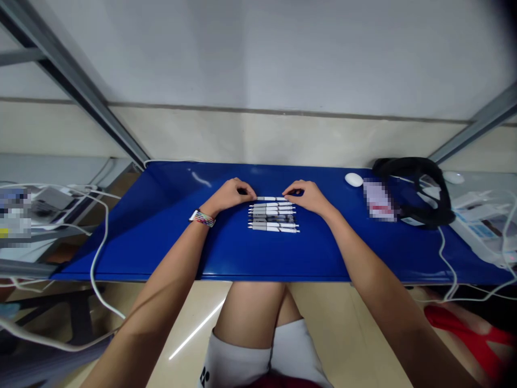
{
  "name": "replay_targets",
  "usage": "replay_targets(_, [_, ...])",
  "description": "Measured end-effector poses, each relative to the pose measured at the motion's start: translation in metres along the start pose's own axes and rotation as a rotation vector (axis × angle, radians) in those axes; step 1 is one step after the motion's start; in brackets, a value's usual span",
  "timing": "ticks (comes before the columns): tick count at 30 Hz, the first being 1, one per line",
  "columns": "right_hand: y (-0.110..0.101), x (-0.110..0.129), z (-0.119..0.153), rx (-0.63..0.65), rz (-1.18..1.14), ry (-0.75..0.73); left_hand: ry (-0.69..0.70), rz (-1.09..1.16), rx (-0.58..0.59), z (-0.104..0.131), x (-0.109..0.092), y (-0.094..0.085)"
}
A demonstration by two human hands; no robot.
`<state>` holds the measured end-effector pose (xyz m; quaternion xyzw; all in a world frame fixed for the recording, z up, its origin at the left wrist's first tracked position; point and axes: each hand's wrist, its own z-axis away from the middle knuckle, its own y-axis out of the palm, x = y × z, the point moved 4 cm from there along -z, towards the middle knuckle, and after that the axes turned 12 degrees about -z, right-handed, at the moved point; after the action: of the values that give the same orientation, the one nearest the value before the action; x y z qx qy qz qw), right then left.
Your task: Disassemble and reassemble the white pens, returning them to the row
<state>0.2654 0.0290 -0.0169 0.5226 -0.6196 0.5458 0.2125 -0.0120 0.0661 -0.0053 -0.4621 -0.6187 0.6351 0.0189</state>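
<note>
Between my two hands lies a white and grey pen (271, 198), level across the blue tabletop (250, 256). My left hand (234, 194) pinches its left end with thumb and fingertips. At the other end, the fingertips of my right hand (305, 195) close on the pen's right tip. Just below it, several similar pens (272, 227) lie side by side in a stack of parallel rows, their grey grips and points to the left and white barrels to the right. A colourful woven band (203, 217) circles my left wrist.
At the right of the table are a white oval mouse-like object (354, 179), a blurred-out pinkish item (378, 199) and a black strap-like headset (434, 215). White cables (105, 231) hang at both sides. A pale wall (283, 137) stands behind the table, with grey metal posts at each end.
</note>
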Motion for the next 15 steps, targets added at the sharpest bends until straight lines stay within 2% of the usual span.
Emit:
replay_targets(10, [-0.0027, 0.0056, 0.0025, 0.022, 0.017, -0.019, 0.039, -0.034, 0.028, -0.0006, 0.0032, 0.0067])
replay_targets(15, [-0.0025, 0.0067, 0.0031, 0.033, 0.016, -0.010, 0.038, -0.002, 0.001, 0.0003, -0.0005, 0.0056])
